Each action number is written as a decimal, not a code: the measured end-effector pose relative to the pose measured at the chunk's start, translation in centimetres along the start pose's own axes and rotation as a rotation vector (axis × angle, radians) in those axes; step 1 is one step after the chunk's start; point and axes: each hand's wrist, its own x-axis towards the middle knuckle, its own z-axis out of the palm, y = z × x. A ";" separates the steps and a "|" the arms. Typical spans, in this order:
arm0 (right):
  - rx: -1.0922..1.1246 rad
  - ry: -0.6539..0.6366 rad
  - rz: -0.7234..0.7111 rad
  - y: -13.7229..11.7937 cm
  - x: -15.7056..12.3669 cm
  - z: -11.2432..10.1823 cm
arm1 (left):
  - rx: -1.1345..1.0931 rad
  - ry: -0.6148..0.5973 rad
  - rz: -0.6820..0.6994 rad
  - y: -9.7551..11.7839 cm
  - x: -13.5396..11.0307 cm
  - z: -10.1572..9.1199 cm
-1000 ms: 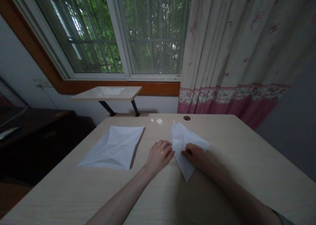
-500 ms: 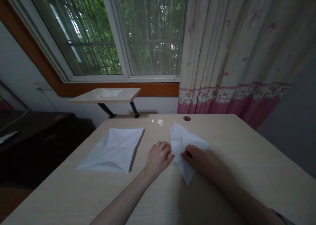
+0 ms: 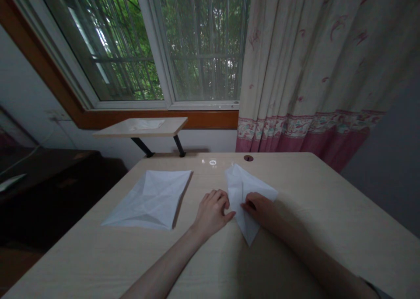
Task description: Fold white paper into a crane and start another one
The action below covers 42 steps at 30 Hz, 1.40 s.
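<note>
A folded sheet of white paper lies on the table, one corner pointing toward me and another to the right. My left hand rests at its left edge, fingers curled and the thumb stretched apart from them, the thumb tip touching the paper. Over the paper's right part, my right hand has thumb and forefinger pinched at a fold near the middle. A second, creased white paper sheet lies spread out to the left, its right side slightly raised.
The pale wooden table has a round brown cable hole at its back edge. A small raised shelf at the back left carries some white paper. Behind are a barred window and a floral curtain.
My left thumb has spread a little away from the fingers and moved slightly right and down along the paper's edge. My right hand and the paper have hardly moved.
</note>
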 end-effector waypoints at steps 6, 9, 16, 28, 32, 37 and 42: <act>0.022 -0.004 0.001 -0.5 -0.1 -0.7 | -0.025 -0.066 0.040 0.4 -0.2 -0.2; 0.020 -0.010 0.009 -0.9 -0.1 -1.1 | -0.044 -0.081 0.049 0.6 -0.1 -0.2; 0.031 -0.013 0.022 -1.0 -0.1 -1.2 | -0.109 -0.085 0.038 1.3 -0.3 0.1; 0.035 -0.016 0.014 -0.4 -0.1 -0.8 | -0.182 -0.107 0.049 2.5 -0.8 0.1; 0.023 -0.029 0.022 -0.5 -0.1 -0.9 | -0.204 -0.122 0.046 2.8 -0.9 0.2; 0.019 -0.046 0.036 -0.4 -0.1 -0.9 | -0.216 -0.127 0.049 2.8 -0.8 0.4; 0.027 -0.046 0.038 -0.8 -0.2 -1.4 | -0.235 -0.122 0.069 2.7 -0.9 0.5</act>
